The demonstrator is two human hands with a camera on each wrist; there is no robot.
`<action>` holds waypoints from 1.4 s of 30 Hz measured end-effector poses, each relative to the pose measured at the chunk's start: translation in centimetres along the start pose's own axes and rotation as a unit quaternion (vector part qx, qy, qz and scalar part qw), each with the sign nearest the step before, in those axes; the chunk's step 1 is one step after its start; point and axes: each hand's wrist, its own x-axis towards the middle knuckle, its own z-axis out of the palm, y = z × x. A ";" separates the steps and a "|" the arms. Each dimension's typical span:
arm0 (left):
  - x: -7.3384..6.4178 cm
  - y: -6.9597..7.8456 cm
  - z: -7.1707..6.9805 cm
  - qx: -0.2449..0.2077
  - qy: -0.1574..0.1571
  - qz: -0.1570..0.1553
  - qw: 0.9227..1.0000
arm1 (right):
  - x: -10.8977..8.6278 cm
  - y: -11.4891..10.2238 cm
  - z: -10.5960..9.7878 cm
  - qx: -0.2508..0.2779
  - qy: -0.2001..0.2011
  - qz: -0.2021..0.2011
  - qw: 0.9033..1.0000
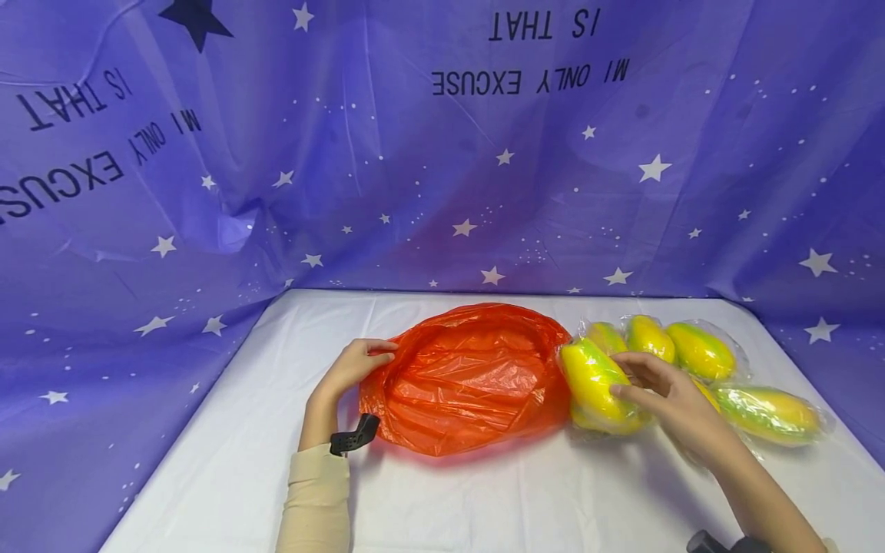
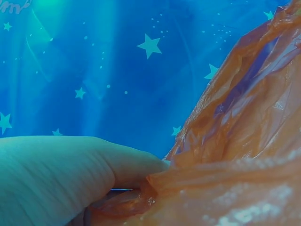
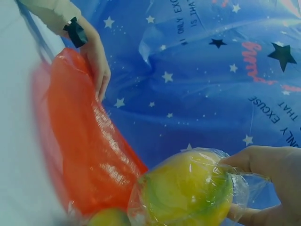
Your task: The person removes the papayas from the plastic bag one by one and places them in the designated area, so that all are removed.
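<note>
A red plastic bag (image 1: pixel 470 384) lies on the white table with its wide mouth spread open. My left hand (image 1: pixel 349 370) pinches the bag's left rim; in the left wrist view the thumb presses on the crumpled film (image 2: pixel 225 183). With thumb and fingers, my right hand (image 1: pixel 667 392) grips a yellow-green mango (image 1: pixel 591 376) in clear wrap, just at the bag's right edge. The right wrist view shows this mango (image 3: pixel 188 188) close beside the bag's outer side (image 3: pixel 89 146). Part of another mango (image 3: pixel 109 217) shows below it.
Several more wrapped mangoes lie at the right: one at the back (image 1: pixel 650 338), one farther right (image 1: pixel 701 352), and a long one (image 1: pixel 770 415) near the right edge. Behind the white table (image 1: pixel 228 476) hangs a purple star-printed curtain (image 1: pixel 415 169).
</note>
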 end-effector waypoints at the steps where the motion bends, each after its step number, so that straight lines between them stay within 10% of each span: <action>1: 0.0 0.0 0.0 0.003 0.000 0.000 1.000 | -0.2 0.2 -0.2 -0.003 -0.001 -0.002 1.000; 17: 0.1 0.0 0.1 -0.001 0.000 -0.005 1.000 | -2.8 1.7 -1.9 -0.081 -0.027 0.024 0.996; 31: 0.1 -0.2 0.1 -0.008 0.001 -0.009 1.000 | -4.1 3.4 -3.4 0.012 -0.187 0.098 0.977; 42: 0.0 -0.2 0.1 -0.015 0.002 -0.007 1.000 | -3.9 4.9 -3.9 0.048 -0.234 0.111 0.965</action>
